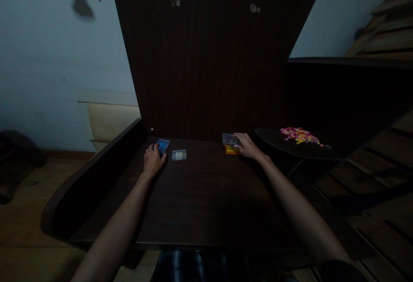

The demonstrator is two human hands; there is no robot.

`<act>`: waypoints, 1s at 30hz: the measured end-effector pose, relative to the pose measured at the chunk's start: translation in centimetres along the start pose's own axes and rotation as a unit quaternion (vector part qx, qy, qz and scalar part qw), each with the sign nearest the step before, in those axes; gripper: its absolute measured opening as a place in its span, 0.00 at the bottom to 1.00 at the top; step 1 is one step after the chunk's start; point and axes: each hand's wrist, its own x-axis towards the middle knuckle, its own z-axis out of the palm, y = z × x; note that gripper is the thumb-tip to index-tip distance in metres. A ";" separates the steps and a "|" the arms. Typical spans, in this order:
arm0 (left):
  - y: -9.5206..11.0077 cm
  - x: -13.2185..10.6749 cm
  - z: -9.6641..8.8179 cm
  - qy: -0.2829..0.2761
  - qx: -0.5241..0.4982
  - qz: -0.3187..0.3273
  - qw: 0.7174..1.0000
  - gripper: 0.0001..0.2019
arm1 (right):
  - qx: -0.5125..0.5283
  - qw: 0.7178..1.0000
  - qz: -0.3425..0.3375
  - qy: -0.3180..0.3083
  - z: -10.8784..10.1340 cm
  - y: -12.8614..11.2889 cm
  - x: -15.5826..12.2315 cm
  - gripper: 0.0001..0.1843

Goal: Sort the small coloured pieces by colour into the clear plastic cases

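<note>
Both my arms reach forward over a dark wooden desk [200,196]. My left hand [152,160] rests on the desk with its fingers curled round a small blue box [163,145] near the back. Just to the right of that box lies a small clear box [179,154], untouched. My right hand [248,146] lies over a small clear box with orange and yellow contents [229,143], with the fingers closed on its right side.
A tall dark wooden panel [209,58] stands behind the desk. A raised curved rim [97,166] runs along the desk's left edge. To the right, a dark round surface [290,146] carries a heap of small bright pink and yellow pieces [299,135]. Wooden floor surrounds the desk.
</note>
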 end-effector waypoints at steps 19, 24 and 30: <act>0.0 0.0 0.0 -0.003 -0.007 0.005 1.000 0.23 | -0.009 0.996 0.086 -0.027 1.6 5.4 -0.2 0.28; -0.2 0.0 0.2 0.001 -0.006 0.008 1.000 0.23 | 0.002 0.996 0.081 -0.022 1.9 5.4 -0.2 0.29; -0.1 -0.1 -0.1 0.001 -0.006 0.004 1.000 0.23 | -0.005 0.997 0.077 -0.002 2.0 5.4 -0.1 0.28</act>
